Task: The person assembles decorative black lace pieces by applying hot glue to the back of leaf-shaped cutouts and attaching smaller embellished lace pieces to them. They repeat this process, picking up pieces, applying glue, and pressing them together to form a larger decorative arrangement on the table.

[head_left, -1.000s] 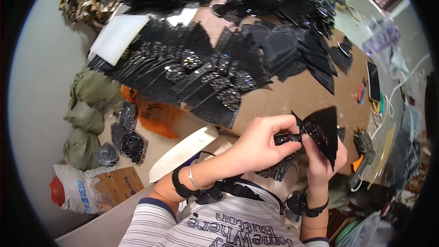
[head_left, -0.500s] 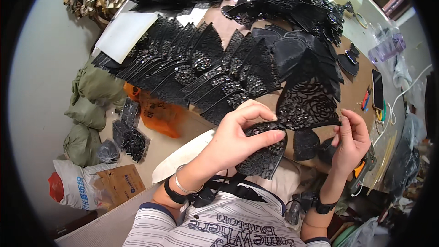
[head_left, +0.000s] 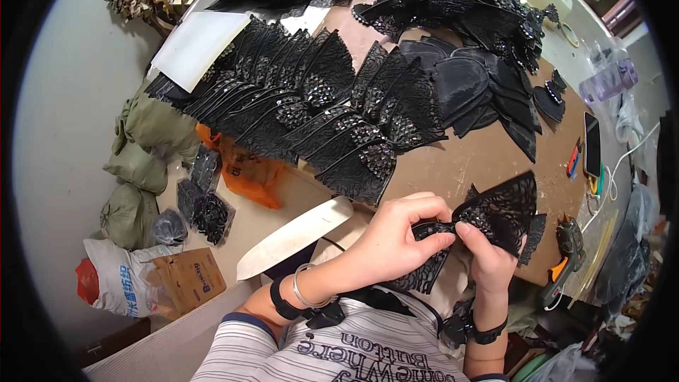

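Observation:
A black lace bow (head_left: 503,206) with a narrow middle and dark sequins is held close to my body, over the table's near edge. My left hand (head_left: 385,244) pinches it beside the middle with thumb and fingers. My right hand (head_left: 490,258) grips the other side, its thumb pressed at the middle and its fingers partly hidden behind the lace. Farther off, overlapping sequined lace bows (head_left: 318,102) lie in a slanting row. Plain black rounded pieces (head_left: 463,85) are fanned out beyond my right hand.
A glue gun (head_left: 568,251) rests at the right edge, near a black phone (head_left: 593,143) and a purple bottle (head_left: 610,81). Dark sequined pieces (head_left: 460,0) are heaped at the back. A white sheet (head_left: 199,49) overlaps the row's left end; an orange bag (head_left: 247,178) lies below.
My right hand has come inward from the bow's outer edge to its middle. The bow has been lowered toward my body and its right wing folded, uncovering tabletop and the plain pieces.

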Demonstrator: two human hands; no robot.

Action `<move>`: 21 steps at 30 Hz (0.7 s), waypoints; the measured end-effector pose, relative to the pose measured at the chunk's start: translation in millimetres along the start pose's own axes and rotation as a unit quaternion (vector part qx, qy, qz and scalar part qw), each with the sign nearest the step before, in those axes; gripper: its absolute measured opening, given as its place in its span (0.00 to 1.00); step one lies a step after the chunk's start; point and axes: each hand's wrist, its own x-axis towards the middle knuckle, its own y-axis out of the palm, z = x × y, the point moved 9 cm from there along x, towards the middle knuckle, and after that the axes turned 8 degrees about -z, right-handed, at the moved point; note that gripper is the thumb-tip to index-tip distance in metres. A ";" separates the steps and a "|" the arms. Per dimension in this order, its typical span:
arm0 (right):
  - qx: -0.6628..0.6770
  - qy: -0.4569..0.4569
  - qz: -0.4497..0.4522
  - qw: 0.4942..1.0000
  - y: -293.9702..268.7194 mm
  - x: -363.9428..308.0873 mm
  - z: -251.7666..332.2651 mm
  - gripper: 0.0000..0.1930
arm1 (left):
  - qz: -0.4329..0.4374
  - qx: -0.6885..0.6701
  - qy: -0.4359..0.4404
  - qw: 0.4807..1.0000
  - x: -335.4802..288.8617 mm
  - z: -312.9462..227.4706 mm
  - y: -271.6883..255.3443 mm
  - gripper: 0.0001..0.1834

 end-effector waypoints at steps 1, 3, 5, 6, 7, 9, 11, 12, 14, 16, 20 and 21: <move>-0.013 -0.019 -0.006 1.000 1.7 -1.6 3.6 0.07 | -0.002 0.011 0.005 1.000 0.2 -0.7 -1.7 0.11; -0.002 -0.016 -0.016 1.000 7.9 -1.8 4.7 0.09 | -0.004 0.032 0.016 0.999 1.7 -3.1 -4.9 0.11; -0.007 -0.025 -0.020 0.999 11.0 0.3 5.0 0.10 | -0.011 0.045 0.018 0.999 3.4 -2.4 -8.6 0.10; -0.017 -0.023 -0.012 1.000 12.4 1.2 2.4 0.11 | -0.012 0.051 0.020 0.998 4.1 -1.9 -9.9 0.10; -0.019 -0.016 -0.012 1.000 13.1 2.2 0.5 0.11 | -0.017 0.058 0.019 0.998 4.7 -0.3 -11.6 0.10; -0.022 -0.003 -0.014 1.000 13.6 5.2 -1.7 0.10 | -0.023 0.073 0.017 0.997 6.3 3.0 -13.3 0.10; 0.004 0.104 -0.030 0.994 14.8 8.6 -18.9 0.10 | -0.077 0.134 0.037 0.987 8.2 -4.4 -23.5 0.11; -0.068 0.026 -0.005 0.997 14.8 19.0 -8.7 0.13 | -0.109 0.158 0.077 0.978 9.1 -10.8 -29.0 0.11; -0.224 -0.082 0.053 0.970 13.3 37.4 14.5 0.21 | -0.172 0.244 0.124 0.946 10.1 -24.0 -44.7 0.12; -0.259 -0.137 0.022 0.956 -13.1 54.0 34.3 0.22 | -0.223 0.299 0.133 0.918 19.3 -32.6 -57.4 0.14; -0.384 -0.213 -0.065 0.896 -93.7 131.8 54.2 0.15 | -0.249 0.477 0.162 0.827 25.4 -33.9 -64.0 0.16; -0.423 -0.229 -0.100 0.871 -120.0 160.4 58.8 0.13 | -0.245 0.515 0.161 0.806 27.3 -32.7 -60.1 0.20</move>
